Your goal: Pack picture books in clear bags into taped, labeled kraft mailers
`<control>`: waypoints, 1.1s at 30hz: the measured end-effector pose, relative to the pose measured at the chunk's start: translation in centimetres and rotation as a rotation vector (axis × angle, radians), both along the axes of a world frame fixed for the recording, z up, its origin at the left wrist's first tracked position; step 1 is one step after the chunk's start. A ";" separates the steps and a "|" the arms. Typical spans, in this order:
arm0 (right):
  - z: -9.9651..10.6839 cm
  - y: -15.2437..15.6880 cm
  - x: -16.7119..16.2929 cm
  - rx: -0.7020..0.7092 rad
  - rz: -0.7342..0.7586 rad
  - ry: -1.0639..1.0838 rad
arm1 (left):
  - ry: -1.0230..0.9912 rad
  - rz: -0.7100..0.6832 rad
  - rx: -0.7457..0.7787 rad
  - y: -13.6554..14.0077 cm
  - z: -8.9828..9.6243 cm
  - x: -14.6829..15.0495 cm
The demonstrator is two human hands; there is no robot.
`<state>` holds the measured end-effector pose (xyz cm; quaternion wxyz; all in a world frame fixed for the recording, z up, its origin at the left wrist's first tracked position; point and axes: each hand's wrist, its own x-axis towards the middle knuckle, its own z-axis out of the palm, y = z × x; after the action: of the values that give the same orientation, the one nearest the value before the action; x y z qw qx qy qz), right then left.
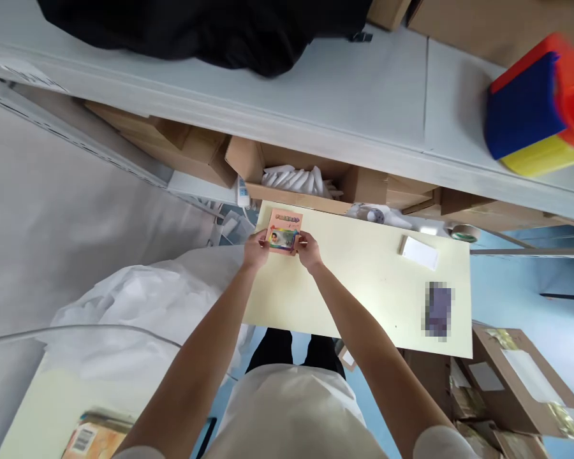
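A small pink-orange book (284,231) with a colourful picture on its cover is held upright in reading direction over the far left part of the pale yellow table (363,280). My left hand (256,249) grips its left edge, the thumb on the cover. On the opposite edge, my right hand (309,250) is closed on the lower right corner. Whether the book rests on the tabletop or is slightly raised, I cannot tell. Fingers beneath the book are hidden.
A white box (419,252) and a blurred-out purple item (439,310) lie on the table's right side. Behind stands an open carton (296,197) with white items, under a grey shelf (363,95). White plastic sheeting (143,299) bulges at left; cardboard boxes (521,382) stand lower right.
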<state>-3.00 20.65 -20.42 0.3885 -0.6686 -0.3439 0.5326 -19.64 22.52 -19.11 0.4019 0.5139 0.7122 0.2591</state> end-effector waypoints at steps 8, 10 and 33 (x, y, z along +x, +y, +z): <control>-1.5 1.1 -1.2 0.043 0.182 -0.327 | 0.192 -0.080 0.092 0.4 -2.7 -1.6; -1.1 0.0 -0.9 0.051 0.141 -0.370 | 0.207 -0.064 0.110 0.2 -2.6 -1.6; 27.2 -2.3 25.6 0.672 -0.486 -0.761 | -0.310 -0.367 0.691 1.1 26.0 17.7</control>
<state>22.61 18.33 6.78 0.5401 -0.7133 -0.4466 0.0102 -1.91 23.62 6.85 0.3480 0.6917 0.4112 0.4810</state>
